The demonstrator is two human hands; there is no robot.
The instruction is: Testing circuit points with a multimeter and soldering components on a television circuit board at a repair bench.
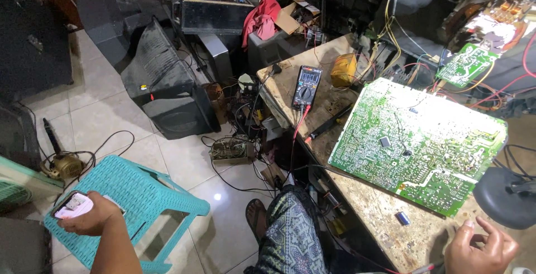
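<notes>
Phone (71, 205) is being gripped by the left hand (88, 216) over a teal stool (139, 193), while the right hand (484, 250), loosely curled and empty, is resting near the untouched green circuit board (419, 143).

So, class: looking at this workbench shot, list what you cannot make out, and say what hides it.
Head view:
- White object in left hand: the fingers wrap most of it.
- Right hand: cut by the bottom edge; contents unclear.
- Multimeter readout: too small.
- Large green circuit board parts: too fine.
- Black round object: cut by the right edge.
</notes>
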